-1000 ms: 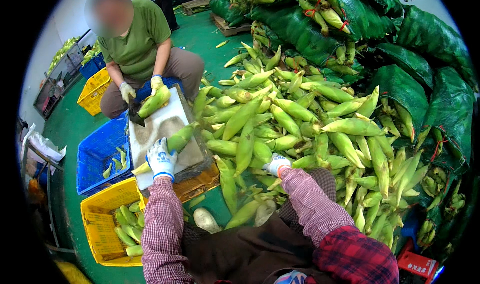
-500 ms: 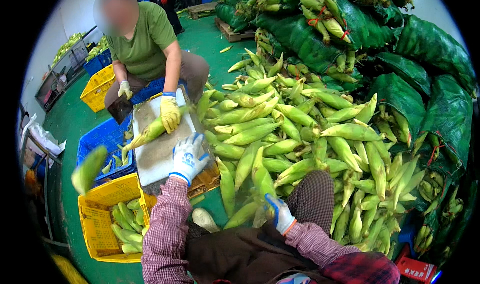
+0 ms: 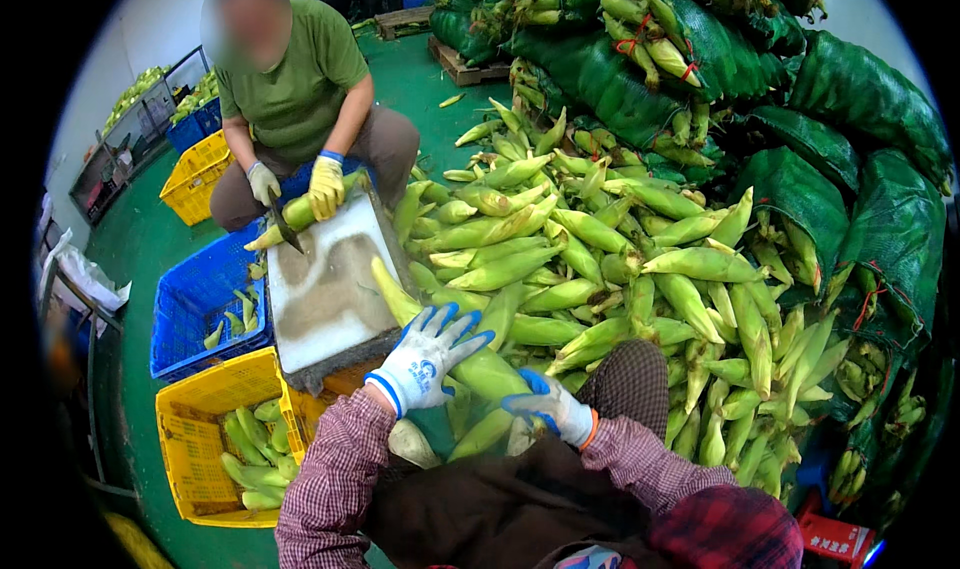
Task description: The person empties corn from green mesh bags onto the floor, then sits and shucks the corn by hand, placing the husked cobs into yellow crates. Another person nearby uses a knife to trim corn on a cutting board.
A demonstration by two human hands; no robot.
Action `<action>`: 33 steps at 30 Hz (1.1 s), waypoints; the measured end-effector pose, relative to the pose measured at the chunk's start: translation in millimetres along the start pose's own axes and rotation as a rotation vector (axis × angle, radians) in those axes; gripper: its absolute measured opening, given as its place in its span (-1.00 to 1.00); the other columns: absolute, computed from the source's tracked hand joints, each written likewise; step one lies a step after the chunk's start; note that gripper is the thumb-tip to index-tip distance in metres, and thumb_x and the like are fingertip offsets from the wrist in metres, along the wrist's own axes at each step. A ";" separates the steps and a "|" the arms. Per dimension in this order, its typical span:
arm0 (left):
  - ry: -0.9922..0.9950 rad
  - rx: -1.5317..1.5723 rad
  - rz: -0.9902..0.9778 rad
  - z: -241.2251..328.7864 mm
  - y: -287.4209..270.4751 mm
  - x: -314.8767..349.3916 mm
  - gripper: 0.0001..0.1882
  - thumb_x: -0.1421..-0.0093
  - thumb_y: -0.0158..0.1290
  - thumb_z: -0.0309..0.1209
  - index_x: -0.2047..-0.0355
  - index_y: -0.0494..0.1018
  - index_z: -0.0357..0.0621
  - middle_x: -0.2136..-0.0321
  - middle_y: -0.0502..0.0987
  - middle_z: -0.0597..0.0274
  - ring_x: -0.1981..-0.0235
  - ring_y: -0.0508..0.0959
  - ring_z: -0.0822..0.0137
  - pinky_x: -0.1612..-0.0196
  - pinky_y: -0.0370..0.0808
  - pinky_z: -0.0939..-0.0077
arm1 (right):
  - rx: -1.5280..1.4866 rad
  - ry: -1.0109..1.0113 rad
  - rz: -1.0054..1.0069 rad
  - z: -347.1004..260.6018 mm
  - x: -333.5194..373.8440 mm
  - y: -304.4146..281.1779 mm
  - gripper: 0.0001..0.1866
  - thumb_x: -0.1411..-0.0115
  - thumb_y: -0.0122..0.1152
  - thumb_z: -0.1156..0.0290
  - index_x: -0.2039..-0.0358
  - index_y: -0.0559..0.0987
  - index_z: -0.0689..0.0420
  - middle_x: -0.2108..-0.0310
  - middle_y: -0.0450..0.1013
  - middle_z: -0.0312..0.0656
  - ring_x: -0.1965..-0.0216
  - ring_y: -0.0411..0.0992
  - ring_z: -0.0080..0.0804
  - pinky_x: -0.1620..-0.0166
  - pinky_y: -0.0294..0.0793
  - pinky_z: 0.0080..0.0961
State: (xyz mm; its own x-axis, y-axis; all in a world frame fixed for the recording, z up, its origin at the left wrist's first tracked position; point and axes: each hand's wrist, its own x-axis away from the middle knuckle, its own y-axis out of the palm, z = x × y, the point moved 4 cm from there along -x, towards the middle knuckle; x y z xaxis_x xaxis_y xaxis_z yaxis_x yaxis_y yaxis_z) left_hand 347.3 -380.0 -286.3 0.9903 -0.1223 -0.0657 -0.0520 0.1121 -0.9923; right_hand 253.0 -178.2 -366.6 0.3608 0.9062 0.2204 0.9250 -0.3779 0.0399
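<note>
A yellow crate point(image 3: 190, 434) sits near-left of the white board point(image 3: 330, 294), seemingly for easy reach; off the board's near-right corner, the left hand point(image 3: 418, 367), fingers spread apart, lies on a corn ear point(image 3: 490, 374), perhaps steadying it, while the right hand's point(image 3: 555, 409) fingers appear clamped on its lower end; right of the board, more ears point(image 3: 705, 260) heap on green floor point(image 3: 420, 74) before stacked sacks point(image 3: 860, 99)

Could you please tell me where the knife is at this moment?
In the head view, the knife is at upper left, in the co-worker's right hand, by a corn ear at the far end of the white board.
</note>
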 end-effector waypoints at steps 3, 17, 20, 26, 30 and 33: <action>-0.011 -0.020 0.054 -7.1 -0.3 -1.6 -0.07 0.17 0.40 -0.27 -0.30 0.35 0.07 -0.19 0.43 0.09 -0.28 0.35 -0.01 -0.46 0.10 -0.04 | -0.077 -0.078 -0.082 -14.9 -18.4 -8.5 -0.47 -0.20 0.37 0.30 -0.13 0.49 0.25 0.18 0.52 -0.28 0.20 0.48 -0.56 0.17 0.47 -0.59; -0.753 -0.033 0.128 -127.4 24.3 34.7 -0.09 0.23 0.45 -0.15 -0.21 0.44 -0.01 -0.10 0.53 0.05 -0.12 0.50 -0.02 -0.23 0.39 0.12 | -0.643 0.385 0.288 184.4 -144.9 -78.3 -0.65 -0.44 0.03 0.14 -0.06 0.54 0.07 0.23 0.55 -0.21 0.33 0.51 -0.33 0.21 0.56 -0.34; -0.804 -0.129 0.182 -146.1 31.4 40.1 -0.10 0.22 0.45 -0.17 -0.21 0.44 0.00 -0.11 0.52 0.08 -0.11 0.51 0.00 -0.21 0.40 0.13 | -0.524 0.380 0.272 231.2 -158.7 -71.7 -0.68 -0.41 0.04 0.16 0.02 0.58 0.08 0.31 0.53 -0.23 0.38 0.47 -0.33 0.28 0.50 -0.34; -0.942 -0.221 0.084 -172.7 41.4 36.6 -0.17 0.07 0.37 -0.19 -0.26 0.39 0.04 -0.17 0.47 0.09 -0.15 0.49 0.04 -0.25 0.35 0.10 | -0.457 0.631 0.499 264.0 -190.9 -48.7 -0.46 -0.20 0.37 -0.03 -0.02 0.54 0.09 0.19 0.48 -0.12 0.19 0.46 -0.19 0.16 0.50 -0.25; -0.847 -0.222 0.319 -161.9 24.7 26.5 -0.26 -0.04 0.33 -0.15 -0.24 0.41 -0.02 -0.21 0.46 0.04 -0.19 0.45 0.00 -0.28 0.31 0.07 | -0.455 0.536 0.570 274.3 -220.2 -45.0 -0.35 -0.12 0.48 0.07 -0.05 0.58 0.33 0.07 0.62 -0.03 0.08 0.57 -0.16 -0.02 0.51 -0.27; -0.768 -0.213 0.355 -145.1 17.1 19.4 -0.31 -0.08 0.29 -0.12 -0.21 0.44 -0.05 -0.18 0.48 0.00 -0.17 0.46 -0.02 -0.29 0.30 0.09 | -0.465 0.458 0.621 285.5 -237.8 -48.8 -0.40 -0.09 0.52 0.14 -0.02 0.61 0.30 0.04 0.62 -0.07 0.11 0.57 -0.22 0.01 0.51 -0.31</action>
State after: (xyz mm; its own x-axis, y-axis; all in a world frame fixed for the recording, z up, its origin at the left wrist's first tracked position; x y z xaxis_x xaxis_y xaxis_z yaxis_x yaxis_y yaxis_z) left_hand 346.9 -523.5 -319.8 0.7195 0.5925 -0.3623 -0.3209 -0.1790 -0.9300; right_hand 156.2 -321.2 -699.2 0.6043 0.3863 0.6968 0.4015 -0.9031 0.1525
